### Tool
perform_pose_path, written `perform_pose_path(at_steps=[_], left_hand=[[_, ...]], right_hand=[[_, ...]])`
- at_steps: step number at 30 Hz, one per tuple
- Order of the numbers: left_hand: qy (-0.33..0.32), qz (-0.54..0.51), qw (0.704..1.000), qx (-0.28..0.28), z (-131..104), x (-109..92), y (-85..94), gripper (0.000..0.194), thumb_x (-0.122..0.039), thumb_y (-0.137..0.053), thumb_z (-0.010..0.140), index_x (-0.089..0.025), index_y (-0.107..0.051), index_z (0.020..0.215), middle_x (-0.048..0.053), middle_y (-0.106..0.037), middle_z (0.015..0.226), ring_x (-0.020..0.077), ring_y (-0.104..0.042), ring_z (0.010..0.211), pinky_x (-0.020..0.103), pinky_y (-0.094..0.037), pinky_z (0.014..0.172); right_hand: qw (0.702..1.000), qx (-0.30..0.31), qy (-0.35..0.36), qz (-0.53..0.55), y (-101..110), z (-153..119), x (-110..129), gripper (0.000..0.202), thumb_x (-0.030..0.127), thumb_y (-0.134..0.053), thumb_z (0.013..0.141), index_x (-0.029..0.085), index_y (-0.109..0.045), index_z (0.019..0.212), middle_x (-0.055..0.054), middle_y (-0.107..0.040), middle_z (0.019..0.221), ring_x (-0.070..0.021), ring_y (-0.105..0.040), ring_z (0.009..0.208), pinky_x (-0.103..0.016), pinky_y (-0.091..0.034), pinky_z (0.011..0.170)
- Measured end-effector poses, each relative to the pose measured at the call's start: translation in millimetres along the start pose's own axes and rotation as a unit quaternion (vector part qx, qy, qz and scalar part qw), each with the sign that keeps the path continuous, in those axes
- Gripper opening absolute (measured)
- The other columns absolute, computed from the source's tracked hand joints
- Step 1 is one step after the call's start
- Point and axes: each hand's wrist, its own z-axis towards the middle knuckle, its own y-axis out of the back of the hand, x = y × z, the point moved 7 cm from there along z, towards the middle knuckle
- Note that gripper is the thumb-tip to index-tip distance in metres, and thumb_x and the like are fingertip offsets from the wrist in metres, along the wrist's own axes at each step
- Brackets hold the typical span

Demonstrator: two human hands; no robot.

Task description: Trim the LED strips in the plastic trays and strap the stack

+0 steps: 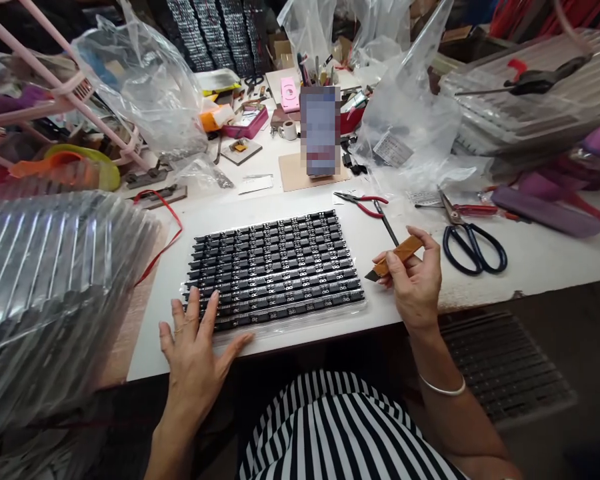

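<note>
My left hand (193,360) has its fingers spread on the near left corner of the tray of black parts (277,270). My right fingers pinch a brown knife (396,259) beside it. Past the tray, a phone (321,132) stands on the tabletop (163,300).

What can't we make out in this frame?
Head view:
- Screen of the upright phone: pixelated.
- Some left ends of the black strips: behind the left hand.
- Part of the brown handle of the blade tool: covered by the right hand.
- Print on the bag label: too small.
- Lower tray contents: dark, blurred.
- Pink rack: cut off by the left edge.
</note>
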Motion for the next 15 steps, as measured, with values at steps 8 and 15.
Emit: perform_pose_path(at_steps=[8, 15], left_hand=[[-0.037, 0.001, 0.999, -0.005, 1.4, -0.9, -3.0, 0.073, -0.062, -0.037, 0.088, -0.021, -0.023, 0.147, 0.016, -0.026, 0.152, 0.0328, -0.019, 0.141, 0.054, -0.015, 0.112], [-0.014, -0.007, 1.000, -0.013, 0.7, 7.4, 2.8, 0.077, -0.065, -0.038, 0.086, -0.021, -0.023, 0.148, 0.017, -0.025, 0.152, 0.0347, -0.018, 0.141, 0.058, -0.012, 0.112]], right_hand=[[1.000, 0.007, 0.003, -0.006, -0.6, 0.5, -0.1, 0.052, 0.034, -0.059, 0.085, 0.024, -0.036, 0.130, -0.001, -0.066, 0.077, -0.0141, -0.063, 0.066, -0.022, -0.049, 0.046], [1.000, 0.007, 0.000, -0.013, -0.3, -0.3, -1.1, 0.052, 0.035, -0.058, 0.085, 0.024, -0.036, 0.131, -0.001, -0.066, 0.078, -0.0127, -0.061, 0.062, -0.022, -0.049, 0.048]])
